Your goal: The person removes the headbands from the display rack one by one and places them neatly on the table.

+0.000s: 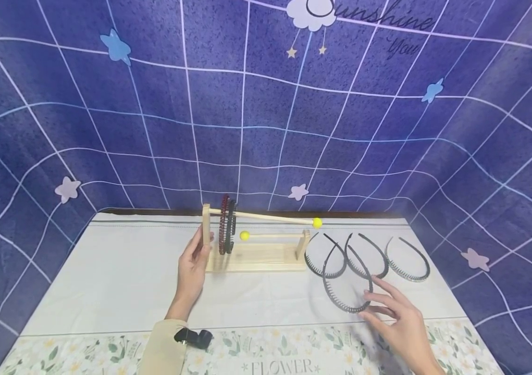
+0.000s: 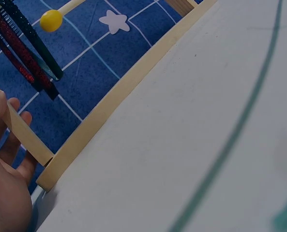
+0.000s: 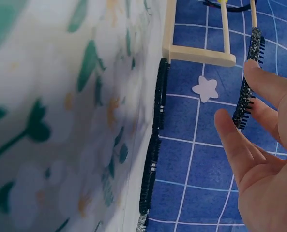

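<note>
My left hand (image 1: 192, 273) grips the left upright (image 1: 206, 224) of a wooden headband stand (image 1: 266, 256). On the stand's upper rod (image 1: 270, 216), near that upright, hang a dark red headband (image 1: 222, 226) and dark ones beside it, seen also as a glittery red headband (image 2: 22, 43) in the left wrist view. A yellow ball (image 1: 317, 223) caps the rod's free right end. My right hand (image 1: 401, 317) pinches a black toothed headband (image 1: 351, 311) by its curved part, held above the table with its open ends pointing away. Glittery black teeth show on this headband (image 3: 253, 46) in the right wrist view.
Three more headbands lie right of the stand: one at its right upright (image 1: 303, 245), a middle one (image 1: 380, 255), and one farthest right (image 1: 419, 278). A lower rod (image 1: 275, 236) ends in another yellow ball (image 1: 244, 235). Blue gridded cloth (image 1: 247, 140) hangs behind the white tablecloth (image 1: 120, 271).
</note>
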Demonstrator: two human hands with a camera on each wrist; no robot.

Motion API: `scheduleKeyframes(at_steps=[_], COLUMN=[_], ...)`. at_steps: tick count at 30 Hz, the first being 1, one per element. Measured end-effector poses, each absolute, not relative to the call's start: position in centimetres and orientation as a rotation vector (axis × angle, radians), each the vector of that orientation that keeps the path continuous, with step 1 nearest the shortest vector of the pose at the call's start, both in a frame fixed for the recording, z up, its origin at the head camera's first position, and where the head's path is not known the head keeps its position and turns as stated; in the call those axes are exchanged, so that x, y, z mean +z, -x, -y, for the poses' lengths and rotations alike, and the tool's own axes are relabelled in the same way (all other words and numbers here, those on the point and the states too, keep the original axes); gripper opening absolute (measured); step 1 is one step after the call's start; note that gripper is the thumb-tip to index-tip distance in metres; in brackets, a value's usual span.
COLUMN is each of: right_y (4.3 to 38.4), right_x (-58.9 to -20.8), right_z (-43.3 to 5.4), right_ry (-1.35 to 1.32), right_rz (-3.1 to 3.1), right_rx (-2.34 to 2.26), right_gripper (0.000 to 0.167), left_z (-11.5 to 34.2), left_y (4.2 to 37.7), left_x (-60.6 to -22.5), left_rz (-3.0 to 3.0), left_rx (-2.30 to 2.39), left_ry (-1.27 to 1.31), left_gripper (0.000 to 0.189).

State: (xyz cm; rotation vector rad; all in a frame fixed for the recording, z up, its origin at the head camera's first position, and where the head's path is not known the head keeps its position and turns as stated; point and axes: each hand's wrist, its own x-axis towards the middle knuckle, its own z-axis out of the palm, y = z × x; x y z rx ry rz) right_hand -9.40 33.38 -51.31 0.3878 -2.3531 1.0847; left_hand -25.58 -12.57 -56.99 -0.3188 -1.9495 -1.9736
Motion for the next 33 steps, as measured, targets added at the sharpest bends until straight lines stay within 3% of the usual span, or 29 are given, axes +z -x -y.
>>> scheduleKeyframes(at_steps=[18, 33], right_y=[8.0, 7.5], right_x=[-53.1, -54.1], right_z=[-34.7, -35.0], right_ry=[-0.507, -0.574], right_rz=[2.507, 2.575], right_rx=[0.750, 0.842], right_gripper=[0.049, 0.045], left_z=[12.5, 12.7], left_y=[25.6, 25.6], left_x=[-57.1, -57.1], left_rz=[1.953, 2.002], left_rx=[-1.964, -1.948], left_ry=[0.299, 0.297], left_gripper=[0.056, 0.056])
